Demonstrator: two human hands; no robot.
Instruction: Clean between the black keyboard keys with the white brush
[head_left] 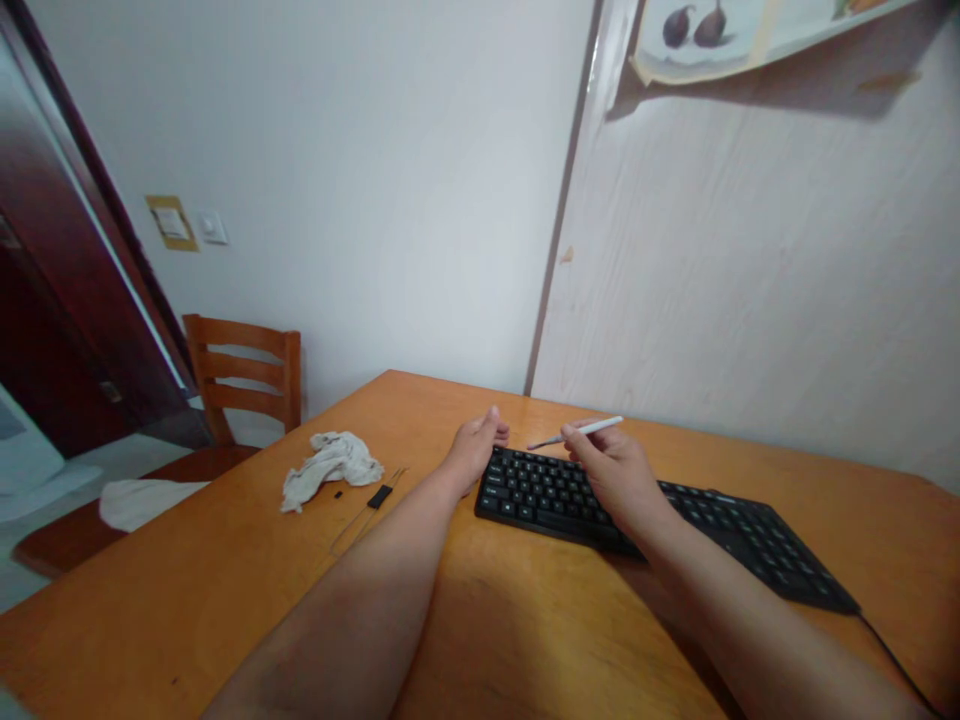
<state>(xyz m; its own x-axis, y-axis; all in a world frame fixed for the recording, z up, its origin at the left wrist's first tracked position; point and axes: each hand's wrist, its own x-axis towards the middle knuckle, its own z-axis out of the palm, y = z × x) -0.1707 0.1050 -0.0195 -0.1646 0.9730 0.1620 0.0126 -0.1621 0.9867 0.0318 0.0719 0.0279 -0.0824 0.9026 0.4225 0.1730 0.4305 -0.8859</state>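
Observation:
A black keyboard (555,500) lies at an angle on the wooden table, bent at its middle, with white-lettered keys. My right hand (611,465) is above it, pinching a slim brush (600,425) with a white handle; its dark, thin end points left over the keyboard's back edge. My left hand (476,447) is at the keyboard's left back corner, thumb up and fingers curled; whether anything is inside them is hidden. Left of my forearm lie a black keycap puller (380,496) with wire loops, a tiny black piece (338,494) and a crumpled whitish cloth (334,468).
The wooden table (517,640) reaches back to the wall. A wooden chair (244,375) with a white cloth on its seat stands at the left. From the keyboard's right end a black cable (892,655) runs toward the table's front right.

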